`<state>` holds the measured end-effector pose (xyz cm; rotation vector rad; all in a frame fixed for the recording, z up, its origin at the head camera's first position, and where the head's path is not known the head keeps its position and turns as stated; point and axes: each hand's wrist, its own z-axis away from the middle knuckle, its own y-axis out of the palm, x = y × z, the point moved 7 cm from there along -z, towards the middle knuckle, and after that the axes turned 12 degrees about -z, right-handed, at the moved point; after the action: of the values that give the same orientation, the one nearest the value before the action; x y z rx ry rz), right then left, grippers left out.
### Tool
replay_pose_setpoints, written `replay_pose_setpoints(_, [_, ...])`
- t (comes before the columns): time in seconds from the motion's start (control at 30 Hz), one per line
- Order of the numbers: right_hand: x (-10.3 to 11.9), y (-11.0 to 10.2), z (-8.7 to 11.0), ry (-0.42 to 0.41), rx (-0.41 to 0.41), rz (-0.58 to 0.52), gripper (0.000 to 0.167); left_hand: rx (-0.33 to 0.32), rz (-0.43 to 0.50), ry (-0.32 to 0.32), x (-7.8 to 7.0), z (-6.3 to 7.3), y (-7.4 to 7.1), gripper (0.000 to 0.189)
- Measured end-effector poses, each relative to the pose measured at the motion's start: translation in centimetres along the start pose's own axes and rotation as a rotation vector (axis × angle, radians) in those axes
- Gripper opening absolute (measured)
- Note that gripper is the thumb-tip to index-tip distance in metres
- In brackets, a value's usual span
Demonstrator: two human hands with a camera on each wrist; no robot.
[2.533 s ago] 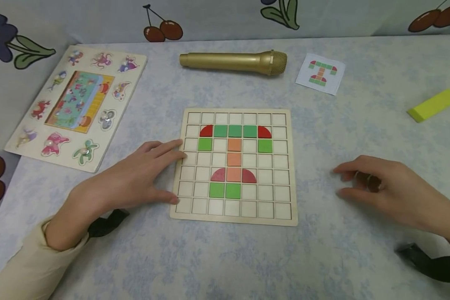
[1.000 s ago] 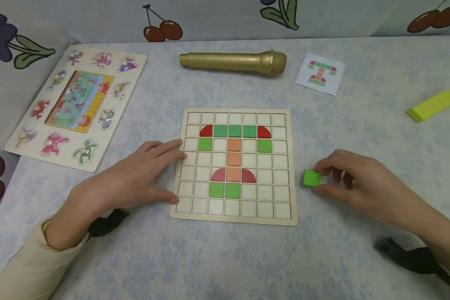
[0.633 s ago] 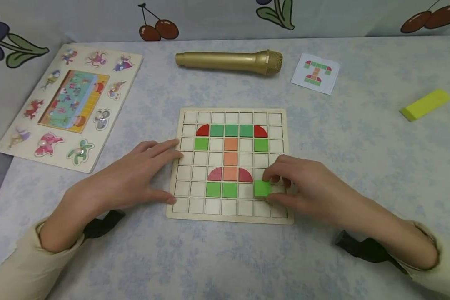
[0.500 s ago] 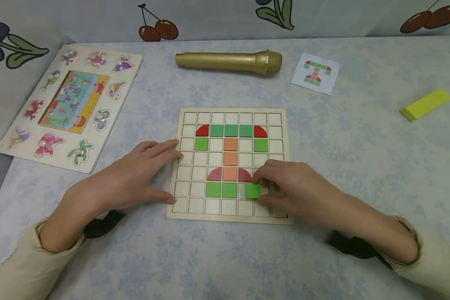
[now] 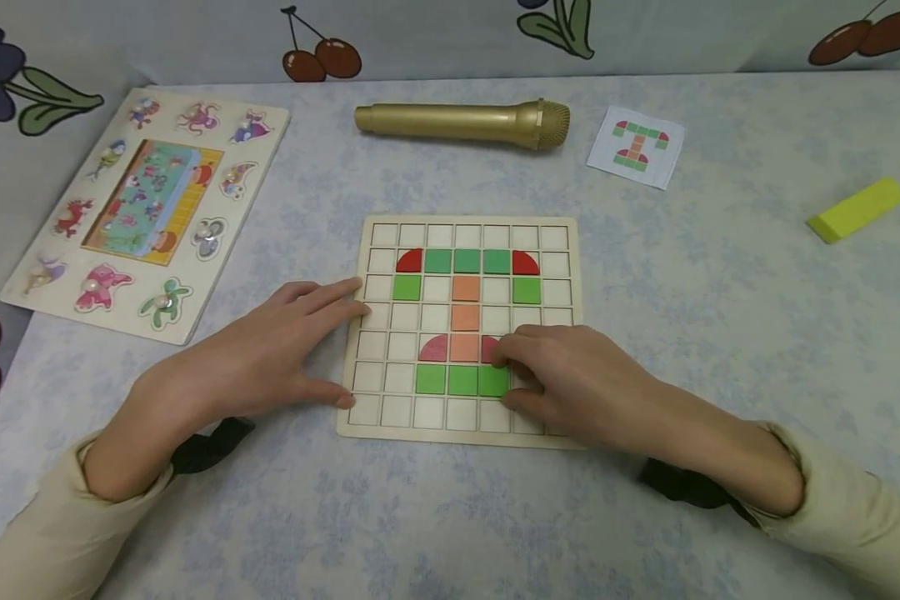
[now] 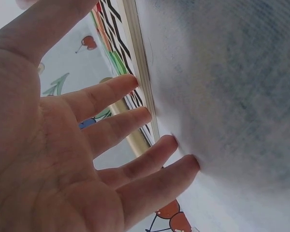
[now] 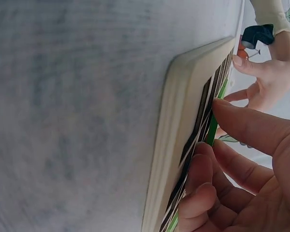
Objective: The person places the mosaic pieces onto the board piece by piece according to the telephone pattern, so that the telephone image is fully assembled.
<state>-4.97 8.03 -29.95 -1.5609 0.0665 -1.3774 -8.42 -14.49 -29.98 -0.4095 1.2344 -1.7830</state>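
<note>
My right hand pinches a green square tile between thumb and fingers, at the right end of a row of green tiles on the wooden grid board. In the right wrist view that green tile still stands a little proud of the grid. One dark red quarter-round tile is partly covered by the fingertips. My left hand lies at the board's left edge, fingers spread; the left wrist view has its fingertips against the board's side and the cloth.
A peg puzzle board with animal pieces lies at the left. Behind the grid are a gold microphone and a paper card printed with a coloured tile pattern. A yellow block lies at the far right.
My right hand reached in from the right with the green tile and brought it over the board to the end of the lower green row. The left hand stayed at the edge.
</note>
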Motion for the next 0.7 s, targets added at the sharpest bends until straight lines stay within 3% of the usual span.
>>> replay_pose_setpoints(0.7, [-0.19,-0.01,0.09,0.003,0.006,-0.024,0.02,-0.022,-0.003,0.014,-0.11,0.09,0.02,0.092])
